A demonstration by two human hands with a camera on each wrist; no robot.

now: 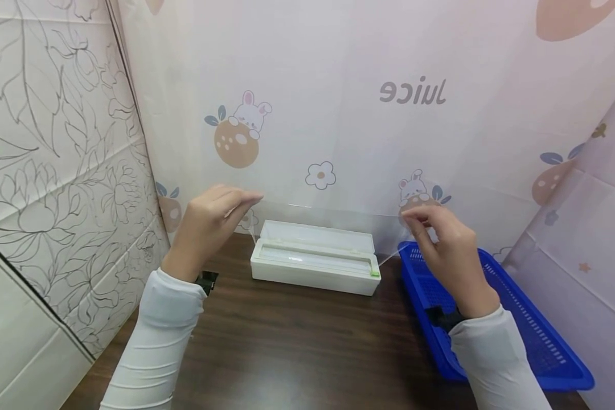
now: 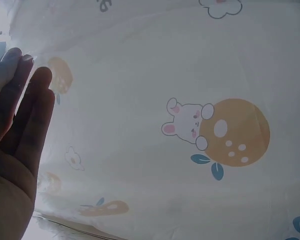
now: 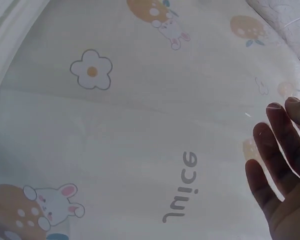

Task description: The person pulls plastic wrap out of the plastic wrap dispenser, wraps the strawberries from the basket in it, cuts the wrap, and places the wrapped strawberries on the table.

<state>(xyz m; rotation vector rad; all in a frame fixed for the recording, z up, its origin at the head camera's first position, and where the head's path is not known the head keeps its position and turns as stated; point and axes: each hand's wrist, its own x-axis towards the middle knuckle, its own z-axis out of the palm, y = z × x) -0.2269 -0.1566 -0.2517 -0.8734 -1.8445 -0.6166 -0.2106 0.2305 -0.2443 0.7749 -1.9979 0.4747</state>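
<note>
A sheet of clear plastic wrap (image 1: 333, 215) stretches upward from a white plastic wrap dispenser box (image 1: 312, 275) in the head view. My left hand (image 1: 207, 228) pinches one upper corner of the wrap between thumb and fingers, above and left of the box. At the opposite corner my right hand (image 1: 448, 253) pinches it too, up and to the right. The box's lid (image 1: 318, 236) stands raised at the back, and a small green slider (image 1: 374, 273) sits at the right end. Both wrist views show thumb and index fingertips meeting, with the other fingers fairly straight.
A blue plastic basket (image 1: 558, 380) stands on the right, partly beneath my right forearm. The dark wooden table (image 1: 297, 341) meets a printed curtain (image 1: 359, 131) behind the box. On the left rises a white flower-patterned panel (image 1: 56, 171).
</note>
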